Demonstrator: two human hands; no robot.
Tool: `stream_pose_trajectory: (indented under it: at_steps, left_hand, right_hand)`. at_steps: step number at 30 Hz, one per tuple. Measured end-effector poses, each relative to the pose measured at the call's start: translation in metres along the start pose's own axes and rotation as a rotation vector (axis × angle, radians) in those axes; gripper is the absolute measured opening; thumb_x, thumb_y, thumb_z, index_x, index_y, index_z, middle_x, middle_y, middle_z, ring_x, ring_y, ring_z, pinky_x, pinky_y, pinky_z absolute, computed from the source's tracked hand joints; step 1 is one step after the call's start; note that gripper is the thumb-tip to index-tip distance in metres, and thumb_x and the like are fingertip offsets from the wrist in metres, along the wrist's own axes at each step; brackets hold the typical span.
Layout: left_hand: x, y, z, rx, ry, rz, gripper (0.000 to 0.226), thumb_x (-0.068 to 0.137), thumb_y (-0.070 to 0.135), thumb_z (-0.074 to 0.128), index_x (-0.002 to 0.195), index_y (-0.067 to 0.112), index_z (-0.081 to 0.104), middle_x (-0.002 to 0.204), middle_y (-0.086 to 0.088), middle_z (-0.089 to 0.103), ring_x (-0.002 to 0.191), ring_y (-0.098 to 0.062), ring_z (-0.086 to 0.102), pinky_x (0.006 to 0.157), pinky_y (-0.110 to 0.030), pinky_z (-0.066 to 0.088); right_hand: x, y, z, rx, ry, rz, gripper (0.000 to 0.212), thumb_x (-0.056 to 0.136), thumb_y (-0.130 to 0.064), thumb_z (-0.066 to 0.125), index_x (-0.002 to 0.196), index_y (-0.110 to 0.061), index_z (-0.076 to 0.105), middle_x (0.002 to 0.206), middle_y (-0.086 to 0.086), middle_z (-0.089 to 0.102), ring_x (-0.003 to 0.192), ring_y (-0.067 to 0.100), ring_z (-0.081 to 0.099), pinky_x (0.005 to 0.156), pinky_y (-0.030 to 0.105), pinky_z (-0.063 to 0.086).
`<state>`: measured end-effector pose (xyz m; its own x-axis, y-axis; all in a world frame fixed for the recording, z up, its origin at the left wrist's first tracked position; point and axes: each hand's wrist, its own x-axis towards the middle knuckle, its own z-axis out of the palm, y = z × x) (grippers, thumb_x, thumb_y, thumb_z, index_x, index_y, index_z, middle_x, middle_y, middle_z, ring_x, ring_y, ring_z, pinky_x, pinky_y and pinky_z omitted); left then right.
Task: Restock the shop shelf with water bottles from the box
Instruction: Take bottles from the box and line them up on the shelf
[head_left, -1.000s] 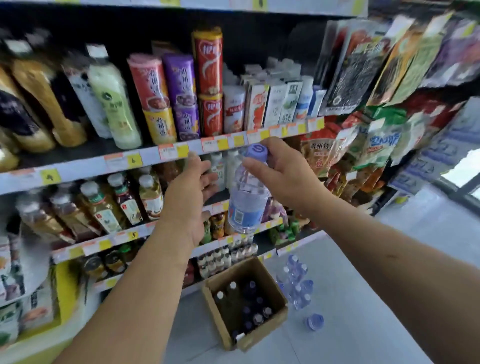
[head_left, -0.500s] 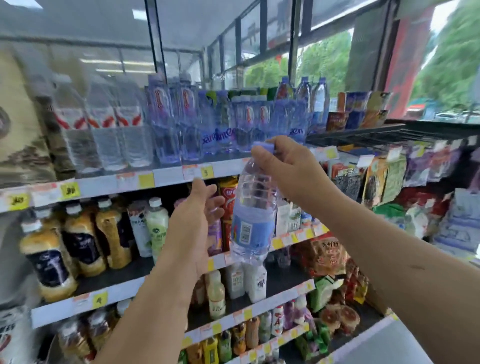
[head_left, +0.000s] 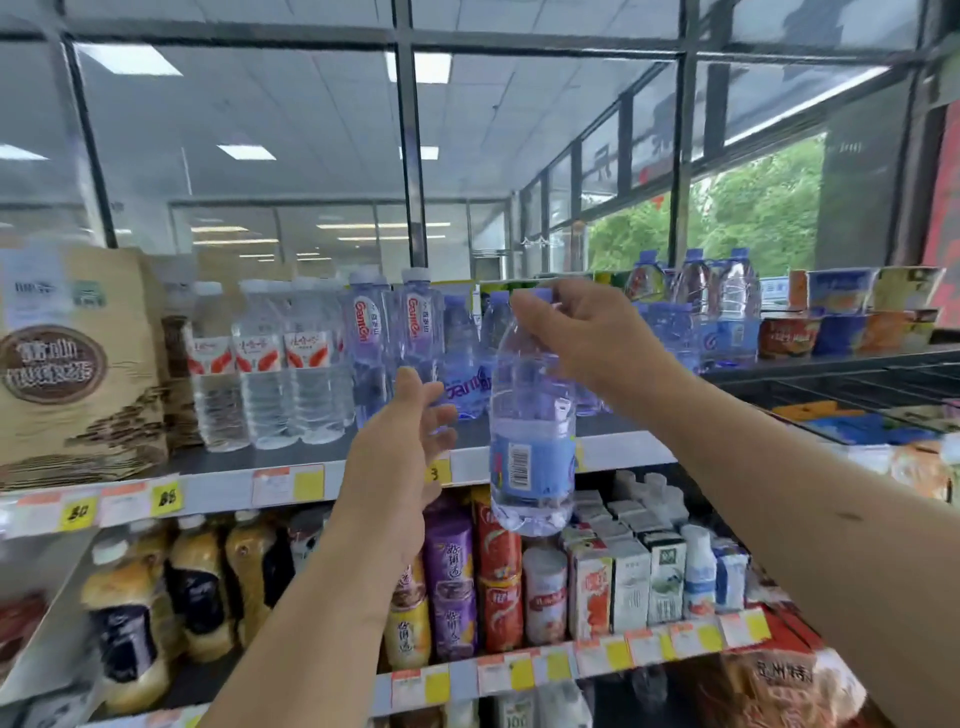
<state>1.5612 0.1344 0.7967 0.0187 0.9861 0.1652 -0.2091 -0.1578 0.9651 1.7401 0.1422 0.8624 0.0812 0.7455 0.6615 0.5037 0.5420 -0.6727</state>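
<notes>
Two bare hands are raised before the top tier of a white shop shelf (head_left: 628, 451). The right hand (head_left: 587, 338) has fingers and thumb curled round the neck and shoulder of a clear plastic water bottle with a blue cap and blue label (head_left: 532, 447), gripping it from above and from the right. The bottle hangs below that hand in the air, in front of the shelf edge, resting on no surface. Its base shows lower than the price-tag strip. The left hand (head_left: 405, 457) has its fingers relaxed and slightly spread and holds nothing. It is just left of the bottle's middle and apart from it (a narrow gap shows between fingertips and plastic).

Behind the bottle on the top tier stands a row of small blue-labelled water bottles (head_left: 462, 374), partly hidden by both hands. To their left are two taller clear bottles with red lettering (head_left: 415, 338), then clear bottles with red-and-white labels (head_left: 260, 364), then a brown paper bag (head_left: 72, 364). To the right are large blue-capped water bottles (head_left: 727, 306) and printed bowl-shaped tubs (head_left: 841, 317). The tier below carries cans, bottled drinks and small drink cartons (head_left: 631, 582).

The held bottle's long axis is close to vertical, with cap up, base down, and barcode side toward the camera.
</notes>
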Motion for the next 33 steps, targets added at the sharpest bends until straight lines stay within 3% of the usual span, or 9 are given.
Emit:
stream_pose_trajectory:
  at_steps: [7, 10, 13, 16, 19, 23, 27, 30, 33]
  left_hand:
    - [0.043, 0.016, 0.003, -0.004, 0.007, 0.014, 0.05, 0.099, 0.061, 0.033, 0.115, 0.025, 0.064, 0.117, 0.005, 0.068, 0.104, -0.015, 0.063, 0.098, -0.053, 0.034]
    - [0.068, 0.015, -0.002, -0.011, -0.025, 0.02, 0.044, 0.099, 0.061, 0.032, 0.111, 0.03, 0.061, 0.115, 0.008, 0.066, 0.101, -0.009, 0.061, 0.101, -0.055, 0.031]
    - [0.095, 0.009, -0.006, -0.018, -0.066, 0.021, 0.047, 0.099, 0.061, 0.031, 0.118, 0.03, 0.061, 0.106, 0.014, 0.065, 0.099, -0.005, 0.06, 0.097, -0.05, 0.034]
    - [0.121, 0.004, -0.005, -0.003, -0.114, -0.002, 0.054, 0.099, 0.062, 0.03, 0.131, 0.027, 0.057, 0.116, 0.009, 0.065, 0.108, -0.011, 0.06, 0.092, -0.047, 0.033]
    - [0.145, -0.003, -0.002, -0.011, -0.133, -0.028, 0.053, 0.099, 0.061, 0.032, 0.127, 0.026, 0.06, 0.127, 0.002, 0.063, 0.119, -0.019, 0.058, 0.095, -0.051, 0.034]
    - [0.168, -0.016, 0.004, -0.025, -0.132, -0.052, 0.051, 0.097, 0.062, 0.035, 0.122, 0.026, 0.062, 0.12, 0.005, 0.066, 0.114, -0.016, 0.06, 0.102, -0.056, 0.035]
    - [0.173, -0.027, 0.009, -0.041, -0.107, -0.07, 0.05, 0.097, 0.063, 0.038, 0.118, 0.026, 0.065, 0.118, 0.003, 0.068, 0.112, -0.017, 0.063, 0.1, -0.055, 0.039]
    - [0.171, -0.032, 0.011, -0.044, -0.08, -0.074, 0.051, 0.097, 0.062, 0.038, 0.119, 0.024, 0.065, 0.116, 0.002, 0.069, 0.112, -0.019, 0.063, 0.1, -0.054, 0.041]
    - [0.169, -0.035, 0.011, -0.036, -0.054, -0.068, 0.053, 0.097, 0.062, 0.037, 0.122, 0.023, 0.064, 0.118, 0.001, 0.069, 0.114, -0.021, 0.063, 0.102, -0.056, 0.042]
  right_hand:
    - [0.077, 0.013, 0.012, 0.013, 0.032, -0.02, 0.036, 0.09, -0.049, 0.062, 0.087, -0.013, 0.068, 0.085, 0.008, 0.076, 0.07, 0.02, 0.067, 0.062, 0.035, 0.052]
    - [0.099, 0.025, 0.025, 0.012, 0.062, -0.006, 0.037, 0.09, -0.047, 0.063, 0.087, -0.011, 0.067, 0.085, 0.012, 0.075, 0.074, 0.028, 0.071, 0.059, 0.031, 0.049]
    - [0.113, 0.038, 0.039, 0.004, 0.087, 0.005, 0.04, 0.091, -0.044, 0.064, 0.091, -0.004, 0.066, 0.088, 0.018, 0.074, 0.078, 0.031, 0.072, 0.06, 0.031, 0.047]
    - [0.125, 0.053, 0.051, -0.002, 0.092, 0.019, 0.042, 0.092, -0.042, 0.064, 0.092, -0.001, 0.065, 0.09, 0.022, 0.073, 0.082, 0.034, 0.072, 0.061, 0.035, 0.05]
    - [0.134, 0.07, 0.062, -0.074, 0.117, 0.043, 0.043, 0.09, -0.044, 0.065, 0.094, -0.002, 0.066, 0.085, 0.016, 0.074, 0.073, 0.029, 0.069, 0.068, 0.04, 0.056]
    - [0.142, 0.094, 0.072, -0.08, 0.125, 0.066, 0.047, 0.088, -0.044, 0.067, 0.092, 0.002, 0.065, 0.086, 0.023, 0.071, 0.075, 0.034, 0.069, 0.076, 0.049, 0.056]
    - [0.141, 0.104, 0.078, -0.054, 0.136, 0.05, 0.029, 0.086, -0.047, 0.069, 0.08, -0.018, 0.068, 0.085, 0.016, 0.073, 0.083, 0.027, 0.073, 0.081, 0.049, 0.058]
    - [0.129, 0.105, 0.077, -0.039, 0.111, 0.017, 0.024, 0.088, -0.048, 0.068, 0.098, -0.027, 0.068, 0.092, 0.003, 0.071, 0.083, 0.015, 0.066, 0.08, 0.037, 0.054]
    - [0.106, 0.123, 0.07, 0.137, -0.1, 0.201, 0.055, 0.085, -0.036, 0.072, 0.135, -0.028, 0.05, 0.123, -0.006, 0.059, 0.111, 0.012, 0.058, 0.098, 0.037, 0.049]
